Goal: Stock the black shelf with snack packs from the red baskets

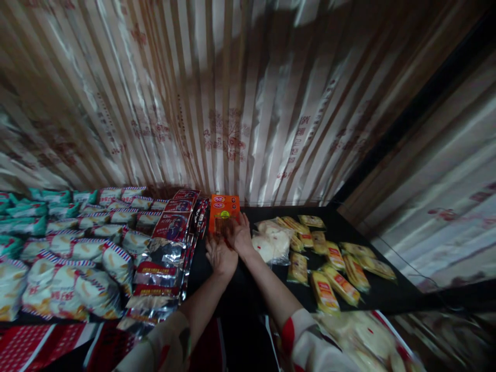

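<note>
Left hand (223, 258) and right hand (241, 238) hide the near part of the orange box (225, 205); green bags (26, 226) run off left.

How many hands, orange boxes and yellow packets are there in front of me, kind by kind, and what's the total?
Hands: 2, left hand and right hand
Orange box: 1
Yellow packets: about 12; some overlap, so the count is approximate
Total: about 15
</note>
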Demonstrator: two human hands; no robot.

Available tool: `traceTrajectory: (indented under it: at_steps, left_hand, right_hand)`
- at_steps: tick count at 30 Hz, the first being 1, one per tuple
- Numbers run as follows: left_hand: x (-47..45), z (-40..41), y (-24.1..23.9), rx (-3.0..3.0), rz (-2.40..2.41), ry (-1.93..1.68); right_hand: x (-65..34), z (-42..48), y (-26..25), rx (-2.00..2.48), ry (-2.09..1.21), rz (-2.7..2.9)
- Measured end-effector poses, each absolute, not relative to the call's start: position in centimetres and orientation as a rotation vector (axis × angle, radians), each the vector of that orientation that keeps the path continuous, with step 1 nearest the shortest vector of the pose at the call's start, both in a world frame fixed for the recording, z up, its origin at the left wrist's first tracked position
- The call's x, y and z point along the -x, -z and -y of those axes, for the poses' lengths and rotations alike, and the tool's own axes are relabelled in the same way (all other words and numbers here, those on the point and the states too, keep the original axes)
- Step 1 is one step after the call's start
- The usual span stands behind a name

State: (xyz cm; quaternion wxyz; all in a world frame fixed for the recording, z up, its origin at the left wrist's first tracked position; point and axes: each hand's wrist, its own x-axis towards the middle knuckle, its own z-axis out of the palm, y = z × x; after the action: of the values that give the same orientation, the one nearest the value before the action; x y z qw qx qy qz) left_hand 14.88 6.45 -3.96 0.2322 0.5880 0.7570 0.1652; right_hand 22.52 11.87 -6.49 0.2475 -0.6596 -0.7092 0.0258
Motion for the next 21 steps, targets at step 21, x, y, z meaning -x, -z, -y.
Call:
traceTrajectory:
  at_steps: [21]
  left_hand:
    - [-10.7,8.3,2.5,-1.756,-1.752,-0.485]
  right_hand:
    - [-20.1,3.9,8.4,1.869,-0.185,1.905]
